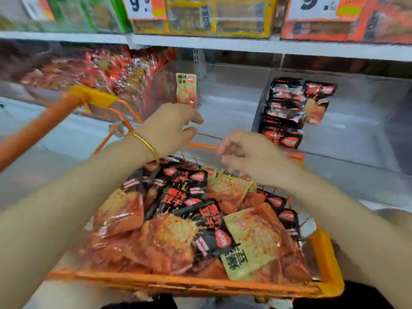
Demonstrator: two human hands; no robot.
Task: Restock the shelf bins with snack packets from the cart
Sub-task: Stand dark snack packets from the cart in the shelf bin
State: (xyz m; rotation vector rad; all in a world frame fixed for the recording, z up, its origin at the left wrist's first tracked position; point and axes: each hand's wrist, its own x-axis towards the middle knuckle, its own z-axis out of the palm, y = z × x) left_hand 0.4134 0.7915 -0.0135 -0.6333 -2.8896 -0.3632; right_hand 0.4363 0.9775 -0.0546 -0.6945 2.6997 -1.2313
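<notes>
My left hand point(171, 128) holds a yellow snack packet point(186, 90) upright by its lower edge, in front of the clear middle shelf bin point(231, 101). My right hand point(252, 155) hovers over the far end of the orange cart basket point(178, 283), fingers loosely curled, and nothing shows in its grasp. The basket is heaped with black packets point(189, 192), yellow packets point(249, 241) and red-orange packets point(120, 212). The left bin holds red packets point(100, 72). In the right bin a stack of black packets point(286, 112) stands at the left side.
The orange cart handle point(44, 123) runs up the left. Above the bins a white shelf edge point(245, 46) carries display boxes and price cards point(142, 6). Clear dividers separate the bins.
</notes>
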